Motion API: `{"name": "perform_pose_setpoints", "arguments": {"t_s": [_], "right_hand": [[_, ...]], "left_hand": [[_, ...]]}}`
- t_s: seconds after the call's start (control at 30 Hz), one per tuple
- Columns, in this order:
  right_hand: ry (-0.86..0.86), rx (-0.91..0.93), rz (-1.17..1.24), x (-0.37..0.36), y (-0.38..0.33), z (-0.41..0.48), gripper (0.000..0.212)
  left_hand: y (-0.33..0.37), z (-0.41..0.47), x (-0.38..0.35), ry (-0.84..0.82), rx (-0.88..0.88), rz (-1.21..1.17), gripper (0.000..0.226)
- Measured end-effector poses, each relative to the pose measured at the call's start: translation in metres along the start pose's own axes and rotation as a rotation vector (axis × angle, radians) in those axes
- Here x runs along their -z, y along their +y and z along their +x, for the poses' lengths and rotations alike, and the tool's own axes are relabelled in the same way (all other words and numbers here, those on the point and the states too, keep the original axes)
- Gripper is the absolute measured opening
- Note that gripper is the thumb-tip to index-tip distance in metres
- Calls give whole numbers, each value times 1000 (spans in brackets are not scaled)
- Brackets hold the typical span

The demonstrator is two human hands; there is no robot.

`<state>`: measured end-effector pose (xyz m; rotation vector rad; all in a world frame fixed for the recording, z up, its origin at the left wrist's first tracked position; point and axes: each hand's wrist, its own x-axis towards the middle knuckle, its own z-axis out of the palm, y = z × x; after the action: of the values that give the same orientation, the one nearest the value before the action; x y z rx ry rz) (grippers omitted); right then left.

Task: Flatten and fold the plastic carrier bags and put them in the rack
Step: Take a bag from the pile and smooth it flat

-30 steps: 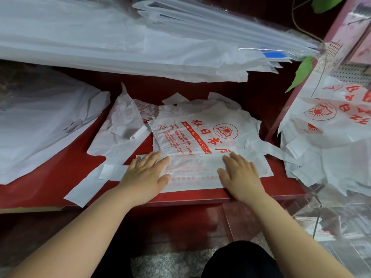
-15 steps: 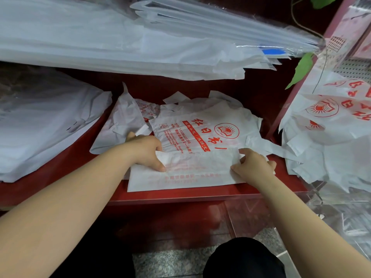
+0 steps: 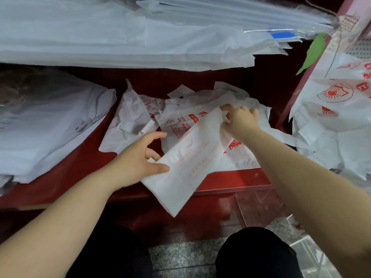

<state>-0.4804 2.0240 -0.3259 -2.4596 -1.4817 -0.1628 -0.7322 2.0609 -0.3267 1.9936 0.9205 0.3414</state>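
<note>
You're at a shop counter, it seems: red shelf (image 3: 230, 177), stacked white bags (image 3: 120, 37) overhead, logo-printed bags (image 3: 337, 101) piled right, glass panel (image 3: 261, 203) below, stone floor (image 3: 180, 257).

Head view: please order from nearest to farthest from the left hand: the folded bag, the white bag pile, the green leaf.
1. folded bag, centre, pinched by the left hand.
2. white bag pile, on the left side.
3. green leaf, far upper right.
</note>
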Motion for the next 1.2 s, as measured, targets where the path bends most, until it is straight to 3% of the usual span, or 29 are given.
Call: {"name": "perform_pose_setpoints", "arguments": {"t_s": [0.13,0.23,0.3,0.4,0.5,0.6,0.77,0.9,0.93,1.03,1.2], "right_hand": [[-23,116,-118,-22,-8,2,48],[-40,175,-136,-28,-8,-13,49],[91,196,-45,-27,-8,-29,46],[405,382,246,-29,-7,-67,41],[312,588,399,-35,-6,-115,39],[159,713,335,-46,-3,-143,49],[173,704,332,-62,5,-143,40],[240,635,455,-65,5,-140,25],[249,619,482,-65,5,-141,25],[232,582,522,-63,6,-143,25],[192,535,583,-58,5,-144,25]], "left_hand": [[-20,-20,-23,9,-1,-13,32],[-28,-26,-29,88,-21,32,30],[-28,-27,-32,134,-18,16,26],[-26,-25,-41,337,8,-34,13],[-22,-23,-51,468,30,-43,16],[-15,-26,-59,436,30,1,21],[-14,-31,-60,352,-32,317,31],[-31,-46,-56,252,-234,448,85],[-39,-48,-56,200,-328,541,90],[-52,-48,-58,133,-497,717,65],[-58,-30,-72,280,-615,538,48]]}}
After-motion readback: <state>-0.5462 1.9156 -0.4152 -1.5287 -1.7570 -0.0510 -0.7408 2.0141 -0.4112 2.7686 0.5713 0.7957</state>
